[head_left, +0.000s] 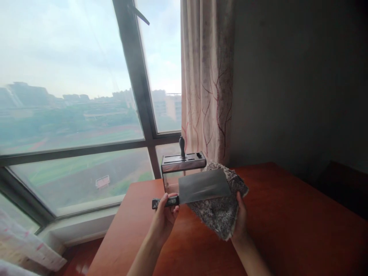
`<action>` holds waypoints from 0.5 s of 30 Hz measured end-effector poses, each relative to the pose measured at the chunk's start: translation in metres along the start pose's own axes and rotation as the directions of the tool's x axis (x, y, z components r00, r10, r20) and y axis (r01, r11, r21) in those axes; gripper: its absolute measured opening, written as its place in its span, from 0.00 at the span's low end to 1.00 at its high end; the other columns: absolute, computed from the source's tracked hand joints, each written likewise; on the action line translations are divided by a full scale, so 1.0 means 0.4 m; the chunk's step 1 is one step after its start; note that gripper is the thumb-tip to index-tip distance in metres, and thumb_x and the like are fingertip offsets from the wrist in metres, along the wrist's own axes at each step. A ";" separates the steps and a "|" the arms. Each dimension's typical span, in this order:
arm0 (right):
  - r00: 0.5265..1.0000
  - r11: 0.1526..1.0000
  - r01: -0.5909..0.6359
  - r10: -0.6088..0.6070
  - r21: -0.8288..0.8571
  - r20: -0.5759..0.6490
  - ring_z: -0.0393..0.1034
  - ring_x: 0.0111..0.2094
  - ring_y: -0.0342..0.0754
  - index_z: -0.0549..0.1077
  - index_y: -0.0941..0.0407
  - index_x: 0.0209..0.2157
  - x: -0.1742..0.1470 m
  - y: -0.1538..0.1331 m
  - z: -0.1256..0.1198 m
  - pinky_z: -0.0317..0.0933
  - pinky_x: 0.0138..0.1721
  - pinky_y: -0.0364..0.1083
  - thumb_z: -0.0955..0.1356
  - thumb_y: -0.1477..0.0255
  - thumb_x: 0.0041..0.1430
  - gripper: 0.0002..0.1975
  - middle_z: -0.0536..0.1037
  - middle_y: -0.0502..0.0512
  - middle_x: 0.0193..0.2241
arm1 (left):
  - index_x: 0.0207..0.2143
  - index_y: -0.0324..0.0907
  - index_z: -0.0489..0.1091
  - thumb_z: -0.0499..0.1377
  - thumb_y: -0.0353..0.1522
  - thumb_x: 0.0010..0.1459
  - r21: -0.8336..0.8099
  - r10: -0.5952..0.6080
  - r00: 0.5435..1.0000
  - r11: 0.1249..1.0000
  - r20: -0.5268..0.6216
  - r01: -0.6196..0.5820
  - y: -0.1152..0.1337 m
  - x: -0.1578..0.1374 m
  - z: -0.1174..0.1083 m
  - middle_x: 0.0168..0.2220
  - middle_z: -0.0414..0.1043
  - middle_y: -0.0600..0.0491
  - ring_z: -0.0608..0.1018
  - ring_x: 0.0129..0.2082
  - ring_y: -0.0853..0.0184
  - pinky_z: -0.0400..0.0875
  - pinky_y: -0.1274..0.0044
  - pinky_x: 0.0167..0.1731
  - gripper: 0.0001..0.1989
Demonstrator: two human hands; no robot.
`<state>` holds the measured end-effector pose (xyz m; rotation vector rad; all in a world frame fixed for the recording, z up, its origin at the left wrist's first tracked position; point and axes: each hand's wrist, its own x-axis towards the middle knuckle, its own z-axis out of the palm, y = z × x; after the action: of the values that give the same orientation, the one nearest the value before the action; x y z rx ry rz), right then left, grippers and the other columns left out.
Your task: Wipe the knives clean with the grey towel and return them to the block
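My left hand is closed round the black handle of a cleaver, whose broad grey blade points to the right. Behind and under the blade is a grey, fluffy cloth, held from its right side by my right hand. The fingers of that hand are partly hidden behind the cloth. Both things are held up above the table. Just beyond them stands a knife block with clear sides and a slotted top, and one black-handled tool sticks up out of it.
A reddish-brown wooden table spreads beneath my hands. Along the left runs a large window with dark frames. A patterned curtain hangs behind the knife block, beside a dark wall. Another curtain is at the lower left.
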<state>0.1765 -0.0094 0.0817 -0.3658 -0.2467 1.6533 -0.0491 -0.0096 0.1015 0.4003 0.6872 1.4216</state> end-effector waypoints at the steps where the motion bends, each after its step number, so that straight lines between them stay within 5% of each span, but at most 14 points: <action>1: 1.000 1.000 0.012 -0.012 -0.010 -0.003 0.72 0.48 0.58 0.75 0.49 0.47 0.000 0.000 -0.001 0.61 0.52 0.59 0.65 0.51 0.55 0.23 0.79 0.53 0.45 | 0.33 0.36 0.73 0.58 0.32 0.58 -0.010 -0.010 1.000 1.000 -0.004 0.010 -0.007 0.001 -0.001 0.25 0.75 0.52 0.75 0.19 0.73 0.73 0.84 0.21 0.07; 9: 0.997 0.999 0.046 -0.046 0.005 -0.066 0.73 0.47 0.57 0.76 0.47 0.46 -0.001 0.007 -0.007 0.62 0.51 0.58 0.66 0.53 0.55 0.21 0.80 0.51 0.44 | 0.34 0.35 0.72 0.56 0.31 0.61 -0.060 -0.059 0.998 0.997 -0.023 0.058 -0.050 -0.006 0.019 0.29 0.75 0.50 0.75 0.20 0.75 0.70 0.87 0.17 0.08; 15: 1.000 0.999 -0.025 0.026 -0.044 0.015 0.73 0.45 0.58 0.76 0.50 0.45 -0.005 0.030 0.022 0.63 0.49 0.57 0.64 0.49 0.53 0.25 0.81 0.54 0.40 | 0.35 0.35 0.72 0.58 0.32 0.59 -0.034 -0.048 0.999 0.998 0.013 0.048 -0.063 -0.010 0.022 0.30 0.75 0.50 0.75 0.20 0.75 0.72 0.86 0.20 0.08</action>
<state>0.1622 -0.0125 0.0855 -0.3909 -0.2916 1.6786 -0.0242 -0.0155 0.0929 0.3632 0.6580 1.3829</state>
